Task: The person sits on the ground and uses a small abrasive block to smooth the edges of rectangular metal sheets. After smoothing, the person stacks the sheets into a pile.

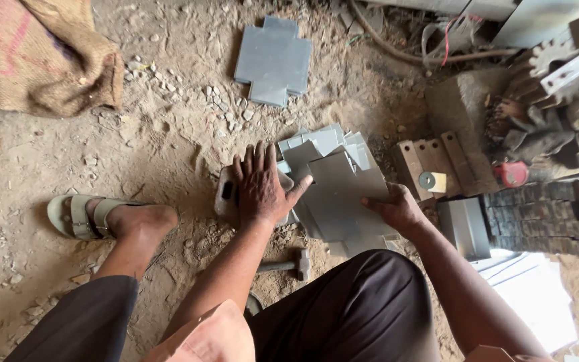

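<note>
Grey sheet-metal plates [335, 191], flat and notched, piled on the gritty dirt floor [169, 134]. Left hand [259, 184] lies flat, fingers spread, on a block; right hand [393, 208] grips the top plate's edge. Hammer [289, 264] nearby.

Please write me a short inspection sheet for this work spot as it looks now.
Surface: dirt floor, sandy with small stones.
Job's things: pile of grey metal sheets; block under the left hand.
Clutter: hammer, second sheet stack, burlap sack, metal box.
Grippers: left hand flat on the block; right hand gripping the top sheet's edge.
Cables: hose and wires at the top.
Surroundings: gears, bricks.
</note>
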